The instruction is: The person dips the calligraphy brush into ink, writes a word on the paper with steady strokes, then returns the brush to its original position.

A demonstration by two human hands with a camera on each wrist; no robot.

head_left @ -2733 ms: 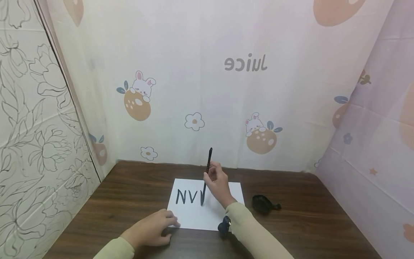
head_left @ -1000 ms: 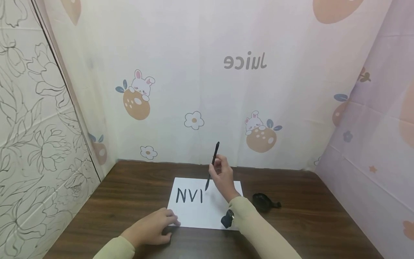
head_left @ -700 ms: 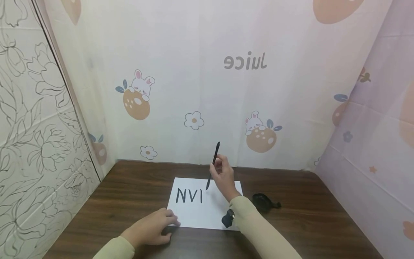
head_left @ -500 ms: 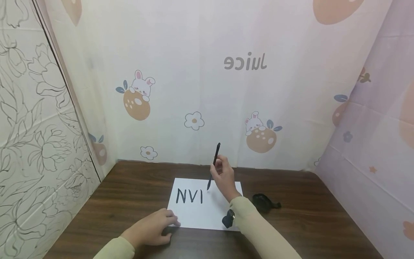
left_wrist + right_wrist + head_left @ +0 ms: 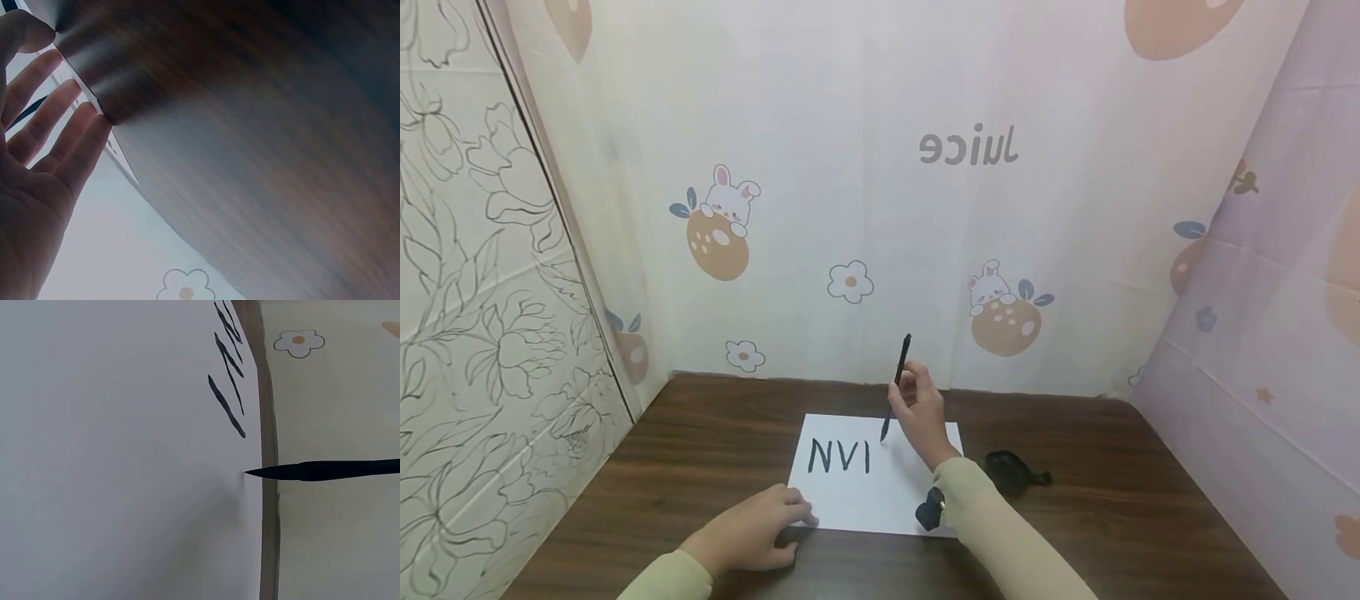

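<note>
My right hand (image 5: 919, 410) pinches a black calligraphy brush (image 5: 901, 367), which leans slightly right at its top. In the right wrist view the dark tip of the brush (image 5: 281, 472) is at or just above the paper; contact is hard to tell. A white sheet of paper (image 5: 850, 504) lies on the table, bearing black strokes (image 5: 841, 457) that look like N, V and I. Right of the last stroke is the tip. My left hand (image 5: 760, 527) rests at the paper's near left corner, fingertips on its edge; the left wrist view shows its fingers (image 5: 53, 134) extended and spread.
A small black dish (image 5: 1009, 472) with a short handle sits right of the paper, beside my right forearm. The dark wooden table (image 5: 700, 450) ends at a printed curtain (image 5: 820, 208) behind, with more cloth at both sides.
The right hand finished the vertical stroke, lifted, and shifted right with the brush to a spot beside its top. During the last second it barely moved. The left hand stays in place.
</note>
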